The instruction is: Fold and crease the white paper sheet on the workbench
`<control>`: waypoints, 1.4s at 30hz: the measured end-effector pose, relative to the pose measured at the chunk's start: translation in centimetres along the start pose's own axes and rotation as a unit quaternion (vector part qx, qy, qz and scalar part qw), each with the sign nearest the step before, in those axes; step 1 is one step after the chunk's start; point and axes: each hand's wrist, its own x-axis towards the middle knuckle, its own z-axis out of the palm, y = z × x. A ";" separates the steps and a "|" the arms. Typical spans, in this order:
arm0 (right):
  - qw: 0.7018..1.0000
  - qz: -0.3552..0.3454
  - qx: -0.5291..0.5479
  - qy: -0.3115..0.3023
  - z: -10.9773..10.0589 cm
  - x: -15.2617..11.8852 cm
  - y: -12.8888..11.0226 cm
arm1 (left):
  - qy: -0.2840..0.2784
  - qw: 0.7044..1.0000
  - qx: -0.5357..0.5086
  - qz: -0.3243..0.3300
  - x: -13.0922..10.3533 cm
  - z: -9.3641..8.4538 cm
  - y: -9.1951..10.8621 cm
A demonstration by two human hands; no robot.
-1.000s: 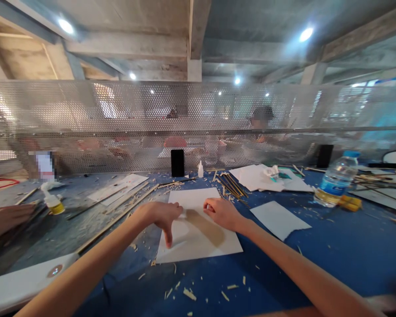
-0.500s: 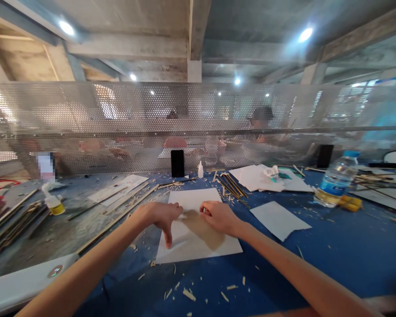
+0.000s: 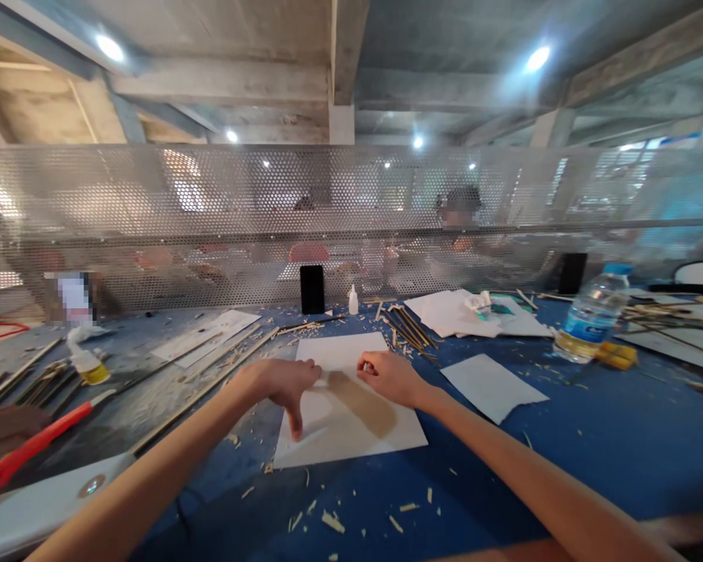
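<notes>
A white sheet of paper (image 3: 328, 425) lies flat on the blue table (image 3: 597, 453), straight in front of the person. Its long axis seems to run away from the body toward the perforated screen (image 3: 234, 195), though foreshortening blurs this; its near edge rises slightly to the right. A tan band (image 3: 363, 406), mark or shadow I cannot tell, slants across it from upper left to lower right.

The left hand (image 3: 287, 382) is spread over the left edge, thumb down on the paper, grasping nothing visible. The right hand (image 3: 390, 377) is curled over the right part, thumb and fingers drawn together; whether they pinch anything, I cannot tell.

Beyond the far edge stand a small white bottle (image 3: 353, 300) and a black slab (image 3: 312, 289). Thin sticks (image 3: 410, 328) lie beyond the right hand, a torn sheet (image 3: 495, 388) farther right, then a water bottle (image 3: 591, 316). At far left, a red-handled tool (image 3: 41, 445) lies beside another person's hand (image 3: 8, 429).
</notes>
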 end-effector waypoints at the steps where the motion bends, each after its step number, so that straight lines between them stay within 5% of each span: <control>1: 1.000 0.008 -0.006 0.006 0.0 0.1 0.1 | -0.001 1.000 0.001 -0.003 0.0 0.0 0.0; 29: 0.998 0.039 -0.049 0.022 -0.2 -0.1 -0.2 | -0.005 1.000 0.005 0.001 0.1 -0.2 0.0; 35: 1.000 -0.014 -0.012 -0.012 -0.2 -0.4 -0.7 | -0.010 1.000 0.007 -0.001 -0.3 -0.6 0.5; 42: 0.998 0.037 -0.038 0.018 0.0 -0.2 -0.4 | -0.012 1.000 0.001 0.003 -0.2 -0.5 0.4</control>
